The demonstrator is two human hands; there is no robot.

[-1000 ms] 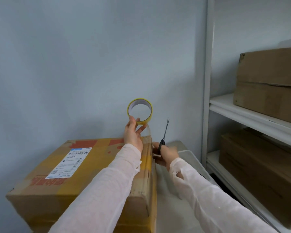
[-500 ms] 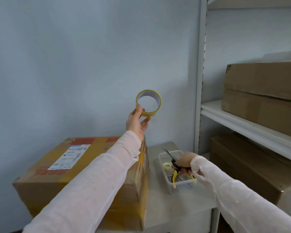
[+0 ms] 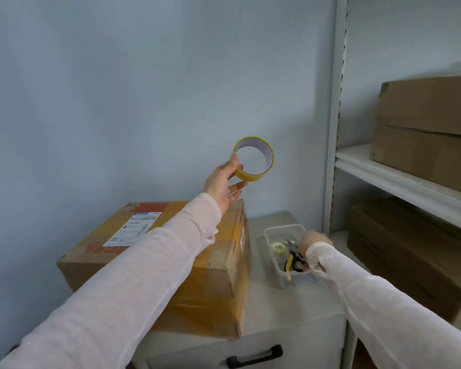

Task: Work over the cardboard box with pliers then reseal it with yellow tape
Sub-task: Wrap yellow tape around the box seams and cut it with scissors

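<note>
My left hand (image 3: 221,182) holds the yellow tape roll (image 3: 253,177) up in the air by its lower rim, above the far right corner of the cardboard box (image 3: 205,283). The box lies closed on a grey cabinet, with a shipping label and yellow tape on top. My right hand (image 3: 313,239) reaches into a clear plastic bin (image 3: 282,228) to the right of the box. Thin scissors (image 3: 290,243) stick out from its curled fingers. Yellow-handled pliers (image 3: 288,263) lie in the bin just below that hand.
A small pale tape roll (image 3: 278,247) lies in the bin. The grey cabinet top (image 3: 290,302) has a black drawer handle (image 3: 254,356) below it. A white shelf unit (image 3: 399,179) on the right holds large cardboard boxes (image 3: 431,129). A wall stands close behind.
My right hand has carried the scissors from the box's right edge down into the plastic bin. My left hand has lifted the tape roll up and to the right, away from the box.
</note>
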